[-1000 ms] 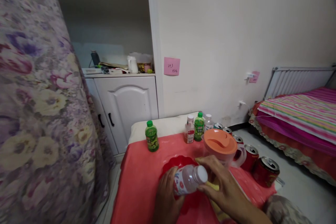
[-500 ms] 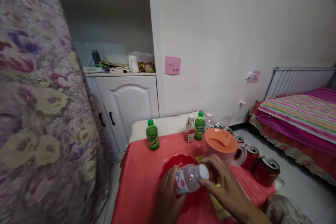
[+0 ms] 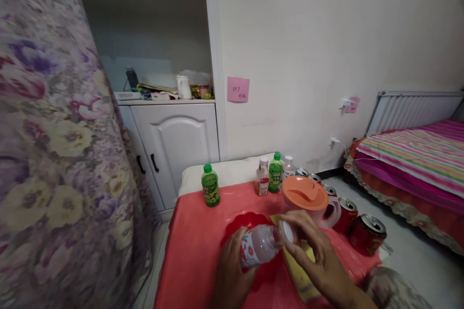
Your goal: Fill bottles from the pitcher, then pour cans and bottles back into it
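Head view; clock centred on the clear bottle [image 3: 259, 246], 12 pointing away from the wearer. Edges: the red table cover [image 3: 188, 246] ends along a slanting left side at 9 o'clock; between that side and the scalloped red bowl [image 3: 250, 219], a wide stretch of cover gives the most room for moving. Pale cloth [image 3: 195, 177] borders it at the far end, 11 to 12.

Surroundings: green bottle [image 3: 210, 187] upright at 10–11, well apart from both hands. Red-and-white-labelled bottle [image 3: 262, 181] upright at 12, second green bottle just beside it, white-capped bottle [image 3: 288, 169] at 1. Orange-lidded jug [image 3: 304, 195] at 2, near the right hand [image 3: 315, 246], crowds that side; a row of cans [image 3: 368, 239] lines the right at 2–3. Flat yellow item [image 3: 303, 273] at 4, partly under the right hand.

Handling: clear bottle is tilted, neck toward 2–3, seen against the bowl. Left hand [image 3: 232, 268] is wrapped around its labelled body, gripping. Right thumb and fingers pinch the white cap [image 3: 286, 231] at the neck end; whether it is fully clear of the neck cannot be told.
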Demonstrator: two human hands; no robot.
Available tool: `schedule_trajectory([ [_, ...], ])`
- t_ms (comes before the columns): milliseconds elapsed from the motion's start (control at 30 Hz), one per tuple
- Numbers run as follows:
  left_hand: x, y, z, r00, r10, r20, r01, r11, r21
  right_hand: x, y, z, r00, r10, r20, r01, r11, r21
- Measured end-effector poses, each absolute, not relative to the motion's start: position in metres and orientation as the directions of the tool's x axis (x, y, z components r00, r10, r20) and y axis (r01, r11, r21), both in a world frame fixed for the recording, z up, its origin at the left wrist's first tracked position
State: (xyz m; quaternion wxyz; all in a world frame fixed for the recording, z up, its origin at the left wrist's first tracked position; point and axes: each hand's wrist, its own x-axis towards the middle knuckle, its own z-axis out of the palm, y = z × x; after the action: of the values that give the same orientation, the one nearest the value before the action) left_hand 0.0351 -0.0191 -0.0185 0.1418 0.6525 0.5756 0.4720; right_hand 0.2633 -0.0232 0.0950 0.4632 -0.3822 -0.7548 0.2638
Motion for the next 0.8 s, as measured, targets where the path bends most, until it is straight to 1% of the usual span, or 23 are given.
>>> schedule_trajectory([
  [133,0.037,-0.018,-0.015,-0.146,0.886,0.440,0.566,-0.290,0.772,0.272,-0.022,0.087,-0.218,0.881,0.420,0.242,0.466,-0.851],
  [267,0.040,-0.018,-0.011,-0.201,0.891,0.408,0.483,-0.272,0.832,0.277,-0.030,0.064,-0.260,0.919,0.295,0.102,0.330,-0.938],
  [367,0.041,-0.016,-0.010,-0.228,0.907,0.353,0.444,-0.226,0.867,0.281,-0.038,0.038,-0.281,0.942,0.183,-0.027,0.183,-0.983],
  [400,0.041,-0.016,-0.010,-0.243,0.910,0.337,0.435,-0.208,0.876,0.284,-0.040,0.029,-0.279,0.949,0.148,-0.042,0.142,-0.989],
  [467,0.041,-0.014,-0.011,-0.269,0.910,0.316,0.414,-0.187,0.891,0.296,-0.041,0.014,-0.258,0.960,0.113,-0.013,0.114,-0.993],
  [567,0.041,-0.011,-0.012,-0.270,0.909,0.318,0.385,-0.201,0.901,0.326,-0.035,-0.003,-0.181,0.975,0.132,0.043,0.142,-0.989],
  [633,0.041,-0.011,-0.011,-0.257,0.910,0.326,0.381,-0.214,0.899,0.347,-0.028,-0.012,-0.071,0.988,0.135,0.050,0.138,-0.989],
  [733,0.042,-0.011,-0.009,-0.248,0.914,0.321,0.391,-0.208,0.896,0.375,-0.013,-0.027,0.093,0.988,0.120,0.151,0.105,-0.983],
  [800,0.042,-0.011,-0.008,-0.257,0.916,0.309,0.390,-0.194,0.900,0.387,-0.002,-0.040,0.202,0.966,0.161,0.223,0.115,-0.968],
])
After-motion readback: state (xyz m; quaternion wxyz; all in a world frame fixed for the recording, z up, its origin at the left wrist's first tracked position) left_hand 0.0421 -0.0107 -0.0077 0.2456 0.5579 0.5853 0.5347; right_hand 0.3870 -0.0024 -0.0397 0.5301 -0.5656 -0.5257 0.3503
